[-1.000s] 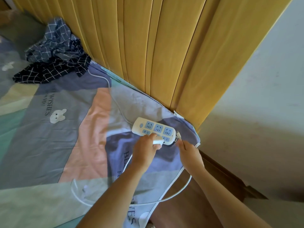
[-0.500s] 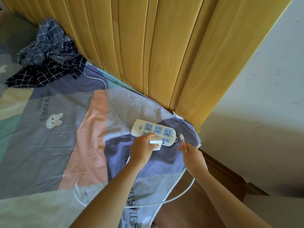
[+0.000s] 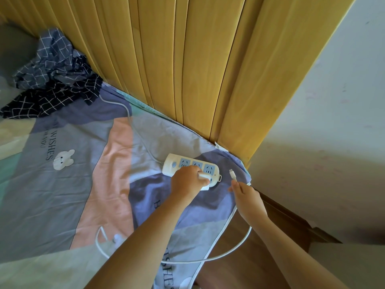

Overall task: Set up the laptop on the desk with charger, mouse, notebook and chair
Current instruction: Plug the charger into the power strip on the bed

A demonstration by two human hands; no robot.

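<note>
Charger (image 3: 204,178): white brick, wrapped in your left hand (image 3: 186,183), fingers curled round it, pressed against the near edge of the strip (image 3: 190,166). Whether the prongs are seated or not, can't tell; the hand hides the joint. Your right hand (image 3: 248,197) pinches the cable (image 3: 239,250) just behind its plug tip (image 3: 231,173), tip pointing up, clear of the strip and just right of it. Cable loops down off the bed edge and back under your left arm. Strip lies on the sheet (image 3: 83,184) near the yellow headboard (image 3: 208,69), its own cord (image 3: 133,130) running up-left toward the checked cloth (image 3: 52,80).

Step in hand, by my reading: the charger, at the strip. No laptop, mouse, notebook, chair or desk in view, so early in the task. Next move needs a steady strip; it sits on soft bedding and may slide.
</note>
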